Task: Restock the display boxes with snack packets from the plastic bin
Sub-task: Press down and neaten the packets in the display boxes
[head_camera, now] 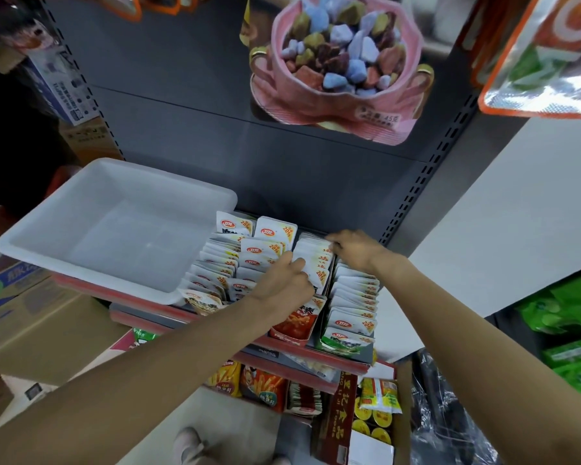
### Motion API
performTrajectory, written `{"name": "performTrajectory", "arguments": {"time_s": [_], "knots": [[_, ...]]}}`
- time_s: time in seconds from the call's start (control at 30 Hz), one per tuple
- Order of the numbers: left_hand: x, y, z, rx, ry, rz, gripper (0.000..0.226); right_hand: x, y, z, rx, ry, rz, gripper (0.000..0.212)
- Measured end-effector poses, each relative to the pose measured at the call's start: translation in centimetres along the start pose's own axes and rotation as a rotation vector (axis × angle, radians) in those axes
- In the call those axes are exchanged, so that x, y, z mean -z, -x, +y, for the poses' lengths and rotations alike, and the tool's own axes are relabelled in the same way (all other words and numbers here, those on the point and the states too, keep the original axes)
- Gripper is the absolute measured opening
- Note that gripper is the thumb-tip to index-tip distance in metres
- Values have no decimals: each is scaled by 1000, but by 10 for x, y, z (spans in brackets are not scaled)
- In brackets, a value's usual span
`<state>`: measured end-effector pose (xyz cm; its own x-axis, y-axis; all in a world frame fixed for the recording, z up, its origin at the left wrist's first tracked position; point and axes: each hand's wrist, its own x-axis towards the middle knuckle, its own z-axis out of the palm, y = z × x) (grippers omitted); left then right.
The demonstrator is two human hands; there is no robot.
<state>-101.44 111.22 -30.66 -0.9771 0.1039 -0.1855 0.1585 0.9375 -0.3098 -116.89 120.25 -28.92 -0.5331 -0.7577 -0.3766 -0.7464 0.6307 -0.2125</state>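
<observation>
Packets (316, 263) in red box (294, 325): left hand (282, 280) and right hand (353, 248) both pinching the stack; bin (114, 226) alongside.

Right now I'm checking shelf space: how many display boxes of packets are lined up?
3: left display box, middle display box under both hands, right display box. More may be hidden.

Your plastic bin (114, 226) is translucent white; the snack packets (316, 263) are white with orange-yellow corners; the front display boxes (294, 325) show red and green.
</observation>
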Motion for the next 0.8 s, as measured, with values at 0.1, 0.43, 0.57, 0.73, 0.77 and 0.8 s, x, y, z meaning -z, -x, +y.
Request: {"name": "performTrajectory", "arguments": {"time_s": [0.1, 0.43, 0.57, 0.73, 0.77, 0.8], "knots": [[2, -2, -4, -18, -59, 8, 7, 4, 0, -2, -6, -2, -16, 35], [1, -1, -2, 92, -60, 85, 26, 1, 2, -2, -49, -66, -64, 39], [-4, 4, 6, 197, 16, 207, 60, -8, 7, 6, -26, -102, 27, 50], [-2, -7, 9, 272, -29, -34, 80, -12, 9, 4, 35, -22, 77, 44], [1, -10, 8, 278, -26, -58, 82, -12, 9, 4, 41, -9, 89, 45], [2, -14, 6, 283, -25, -64, 83, -11, 8, 5, 45, 10, 97, 46]]}}
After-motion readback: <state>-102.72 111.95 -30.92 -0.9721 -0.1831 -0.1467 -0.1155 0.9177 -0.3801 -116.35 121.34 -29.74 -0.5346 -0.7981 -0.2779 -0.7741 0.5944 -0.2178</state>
